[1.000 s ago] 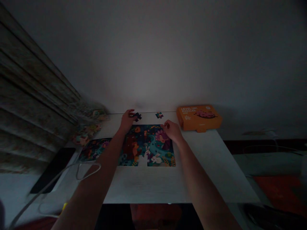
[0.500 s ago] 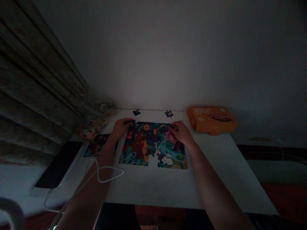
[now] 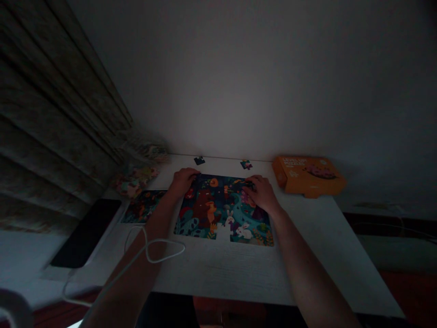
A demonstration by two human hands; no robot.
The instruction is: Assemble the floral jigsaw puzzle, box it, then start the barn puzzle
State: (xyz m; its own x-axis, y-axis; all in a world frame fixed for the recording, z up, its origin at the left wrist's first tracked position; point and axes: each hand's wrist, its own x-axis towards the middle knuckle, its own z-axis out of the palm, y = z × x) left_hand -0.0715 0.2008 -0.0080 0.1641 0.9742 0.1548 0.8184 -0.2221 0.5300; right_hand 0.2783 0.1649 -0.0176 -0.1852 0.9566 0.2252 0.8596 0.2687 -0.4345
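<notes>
A nearly assembled jigsaw puzzle with forest animals lies on the white table, with a gap in its near edge below the rabbits. My left hand is at the far left corner, fingers closed on the dark corner puzzle piece, which sits against its neighbours. Over the far right part rests my right hand, thumb and fingers apart on the surface. Beyond the far edge lie two loose pieces, a dark piece and a multicoloured piece.
An orange puzzle box stands at the right. To the left are a picture card, a black phone, and bagged pieces by the curtain. A white cable loops across my left forearm.
The corner piece under my left hand was askew with a gap beside it; now it lies flush with the puzzle. My right hand stays on the far right part. The view has shifted slightly.
</notes>
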